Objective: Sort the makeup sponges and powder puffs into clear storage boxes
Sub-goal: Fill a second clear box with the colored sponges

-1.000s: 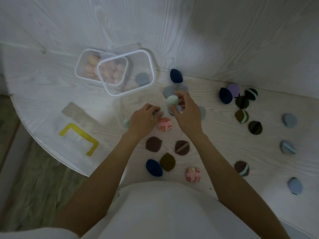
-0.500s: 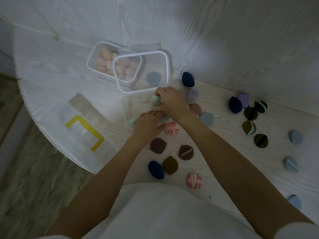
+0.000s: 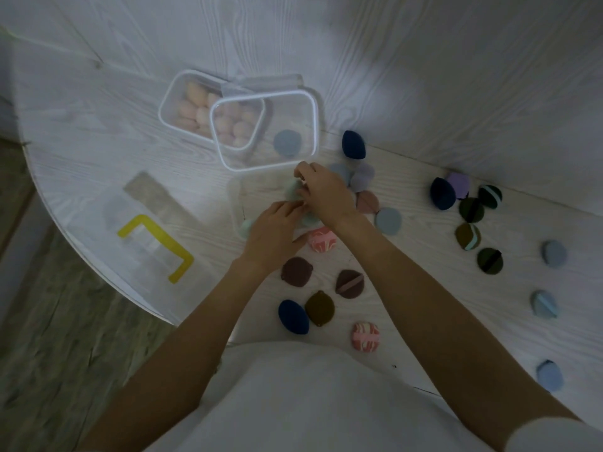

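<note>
Two hands meet over a clear box (image 3: 235, 203) near the middle of the white table (image 3: 81, 141); your right hand (image 3: 324, 194) curls its fingers round a pale green sponge (image 3: 291, 191) over that box; your left hand (image 3: 272, 231) rests by the box's near side, fingers bent, but you cannot tell if it grips anything; toward the far edge, a box of peach sponges (image 3: 192, 107) sits partly under a bigger box (image 3: 306, 102) holding one blue puff (image 3: 287, 142); dark and pink puffs lie on the near side.
</note>
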